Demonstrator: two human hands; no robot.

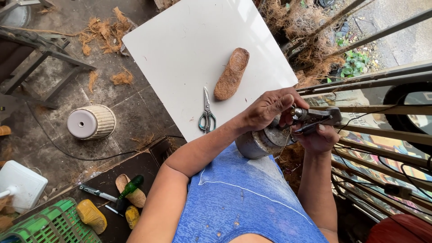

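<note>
My left hand (269, 108) reaches across my body and its fingers pinch the front end of a metal torch head (312, 118). My right hand (318, 137) grips that torch head from below. Under both hands sits a grey metal canister (256, 143), resting at the near edge of a white board (189, 49). On the board lie a brown coir slipper shape (231, 73) and a pair of scissors (206, 114) with green handles, both left of my hands and untouched.
A round cream stool (91, 121) stands on the dirty floor at left. A green crate (45, 225), yellow blocks (92, 216), a green-handled tool (129, 188) and another coir sole (135, 195) lie at lower left. Metal rails (373, 81) and cables run at right. Coir fibre (105, 31) is scattered behind.
</note>
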